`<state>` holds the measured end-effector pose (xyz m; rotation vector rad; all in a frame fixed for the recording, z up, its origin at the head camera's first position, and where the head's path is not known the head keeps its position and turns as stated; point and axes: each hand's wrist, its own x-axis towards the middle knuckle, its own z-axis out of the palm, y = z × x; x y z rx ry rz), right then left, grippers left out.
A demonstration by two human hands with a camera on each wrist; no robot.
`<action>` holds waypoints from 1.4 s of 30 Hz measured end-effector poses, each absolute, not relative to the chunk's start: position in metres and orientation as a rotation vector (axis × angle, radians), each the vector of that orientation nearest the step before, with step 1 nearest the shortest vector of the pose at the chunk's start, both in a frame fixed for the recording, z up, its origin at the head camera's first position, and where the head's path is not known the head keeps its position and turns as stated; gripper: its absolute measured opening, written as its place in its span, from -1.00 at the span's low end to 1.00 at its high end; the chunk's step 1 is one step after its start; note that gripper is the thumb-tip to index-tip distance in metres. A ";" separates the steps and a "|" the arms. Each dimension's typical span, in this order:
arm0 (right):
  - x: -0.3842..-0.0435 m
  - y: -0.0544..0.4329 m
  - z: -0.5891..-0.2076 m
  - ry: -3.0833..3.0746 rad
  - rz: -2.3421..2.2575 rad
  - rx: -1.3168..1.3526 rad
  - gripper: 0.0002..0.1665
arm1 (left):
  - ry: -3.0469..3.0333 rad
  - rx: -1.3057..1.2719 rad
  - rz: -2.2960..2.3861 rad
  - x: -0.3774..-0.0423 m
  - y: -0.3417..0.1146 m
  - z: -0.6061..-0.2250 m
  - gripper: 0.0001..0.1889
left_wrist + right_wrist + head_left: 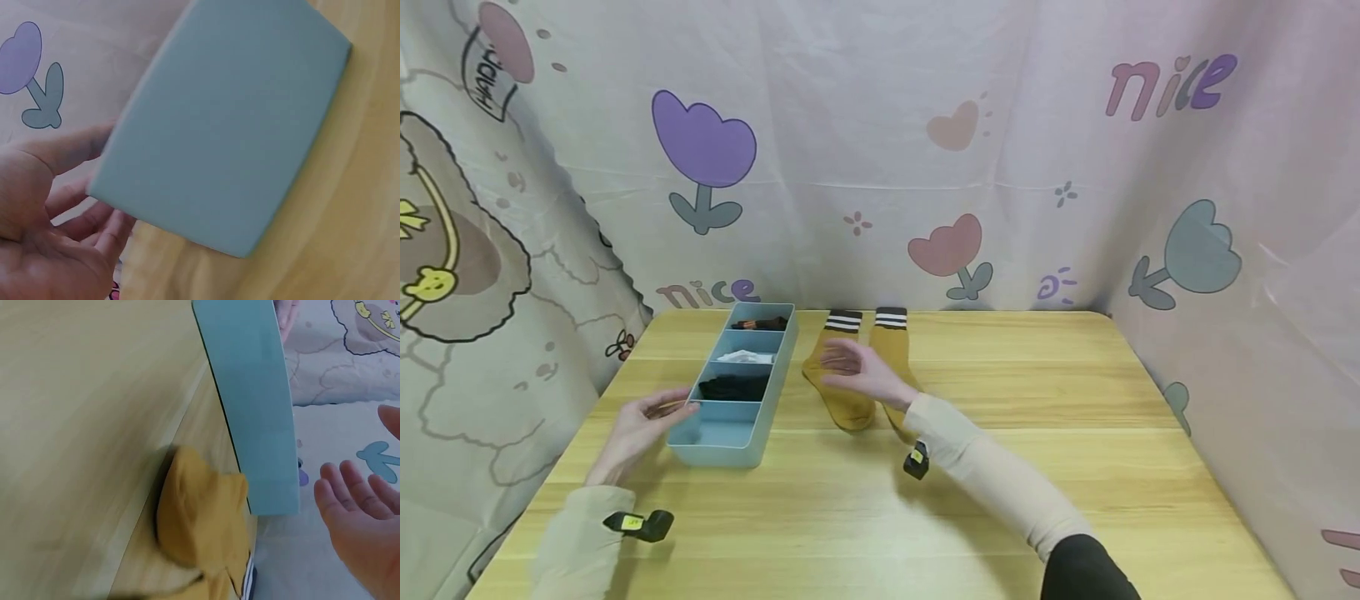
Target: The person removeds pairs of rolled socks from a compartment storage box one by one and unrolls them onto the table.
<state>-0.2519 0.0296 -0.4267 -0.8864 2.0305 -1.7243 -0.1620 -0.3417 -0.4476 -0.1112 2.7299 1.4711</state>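
Observation:
A light blue divided box [715,456] stands on the left part of the table. At its left side, near the front, my left hand [638,429] holds the rim, thumb over the edge and fingers along the outer wall. My right hand [867,373], fingers loosely bent with nothing in them, hovers over a pair of mustard socks. The left sock [846,410] and the right sock [889,337] lie side by side, striped dark cuffs toward the back. In the right wrist view, the toe of a sock [200,519] shows below the box wall [256,419].
The box's compartments hold a dark bundle with orange [760,323] at the back, a white bundle [745,357] and a black bundle [733,388]; its front compartment shows a bare bottom. A printed curtain [835,125] hangs behind and beside the wooden table [1037,467].

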 end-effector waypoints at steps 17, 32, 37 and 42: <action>-0.268 -0.063 -0.427 1.960 -1.717 -0.911 -0.31 | 2.777 -0.123 1.636 -0.151 -0.325 -0.455 -0.47; -0.274 -0.120 -0.434 2.040 -1.562 -0.775 -0.28 | 2.683 -0.179 1.830 -0.148 -0.318 -0.462 -0.47; -0.275 -0.126 -0.430 2.079 -1.413 -0.774 -0.31 | 2.676 -0.194 1.832 -0.146 -0.319 -0.462 -0.47; -0.275 -0.130 -0.428 2.145 -1.305 -0.791 -0.32 | 2.643 -0.224 1.839 -0.147 -0.319 -0.462 -0.46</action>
